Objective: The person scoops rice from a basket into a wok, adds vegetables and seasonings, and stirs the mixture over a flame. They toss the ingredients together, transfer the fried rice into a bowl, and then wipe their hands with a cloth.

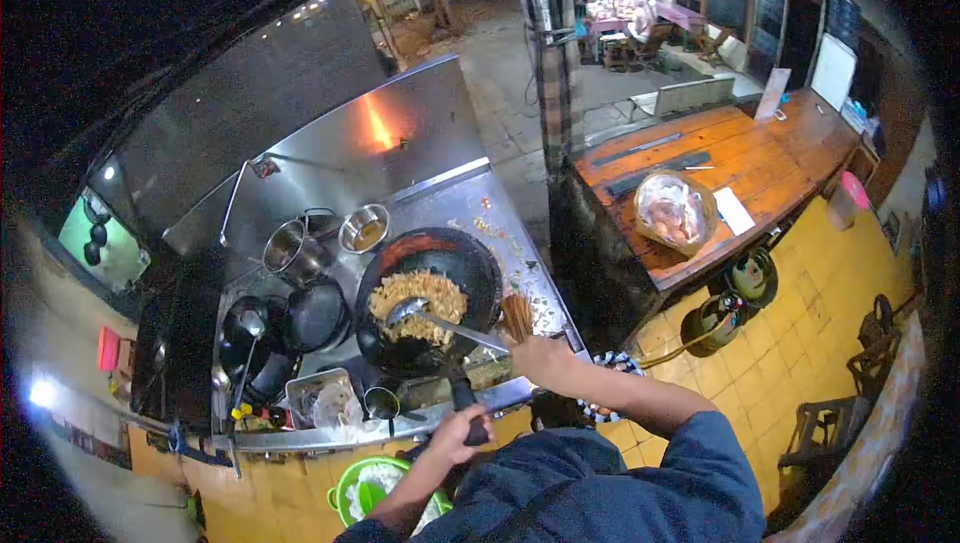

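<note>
A black wok (480,258) sits on the steel cooking counter, with brown, crumbly food that looks like fried rice (440,295) in it. My left hand (458,435) is wrapped round the wok's dark handle (463,393). In my right hand (543,360) is the long shaft of a metal ladle (408,311), whose bowl rests in the food. A bundle of thin brown sticks, like a whisk brush (517,317), stands just beyond my right hand. Below my left forearm is a green basin (340,496) with white contents.
Left of the wok are a steel pot (292,251), a steel bowl (364,229), dark pans (317,313) and a plastic container (310,398). Food scraps litter the counter (500,218). A wooden table (640,228) at right bears a bag-lined basket (676,213). Gas cylinders (712,323) stand below; people sit far back.
</note>
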`<control>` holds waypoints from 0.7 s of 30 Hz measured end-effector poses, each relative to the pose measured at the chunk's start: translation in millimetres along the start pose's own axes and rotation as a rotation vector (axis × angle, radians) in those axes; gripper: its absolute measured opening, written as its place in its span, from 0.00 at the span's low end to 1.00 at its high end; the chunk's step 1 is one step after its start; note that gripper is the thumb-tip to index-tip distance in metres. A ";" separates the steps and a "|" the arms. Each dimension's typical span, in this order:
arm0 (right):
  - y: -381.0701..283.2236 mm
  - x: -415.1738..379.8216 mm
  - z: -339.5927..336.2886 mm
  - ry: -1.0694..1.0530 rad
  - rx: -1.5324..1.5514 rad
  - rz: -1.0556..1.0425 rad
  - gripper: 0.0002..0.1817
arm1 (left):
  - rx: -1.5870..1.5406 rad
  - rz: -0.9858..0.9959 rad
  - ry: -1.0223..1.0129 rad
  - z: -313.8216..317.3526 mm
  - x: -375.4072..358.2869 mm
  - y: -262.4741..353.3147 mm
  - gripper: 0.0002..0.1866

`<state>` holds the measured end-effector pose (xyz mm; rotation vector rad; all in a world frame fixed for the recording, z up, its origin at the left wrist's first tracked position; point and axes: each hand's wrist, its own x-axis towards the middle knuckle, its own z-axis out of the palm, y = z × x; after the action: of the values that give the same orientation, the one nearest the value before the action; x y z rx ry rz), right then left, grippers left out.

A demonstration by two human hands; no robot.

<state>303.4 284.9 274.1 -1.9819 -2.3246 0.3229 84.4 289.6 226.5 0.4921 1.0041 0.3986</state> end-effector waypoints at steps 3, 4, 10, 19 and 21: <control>-8.9 -4.8 -7.0 -0.033 -0.010 -0.011 0.15 | -0.073 0.083 0.103 -47.9 41.7 32.1 0.04; -8.4 2.9 2.6 -0.057 -0.028 0.021 0.14 | -0.084 0.122 0.060 -57.3 57.0 34.5 0.04; -3.0 23.0 43.8 -0.040 0.195 0.144 0.25 | -0.069 -0.011 -0.004 -29.9 -8.7 -3.9 0.08; -35.1 29.3 95.9 -0.090 1.557 0.314 0.14 | 0.127 0.305 0.092 -89.9 86.3 18.7 0.06; -28.7 -6.5 95.5 -0.026 1.584 0.314 0.14 | 0.072 0.286 0.087 -104.4 108.5 21.9 0.06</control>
<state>258.7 263.5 187.4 -1.2964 -0.8826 1.5306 43.7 386.7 116.7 0.6917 1.0372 0.6444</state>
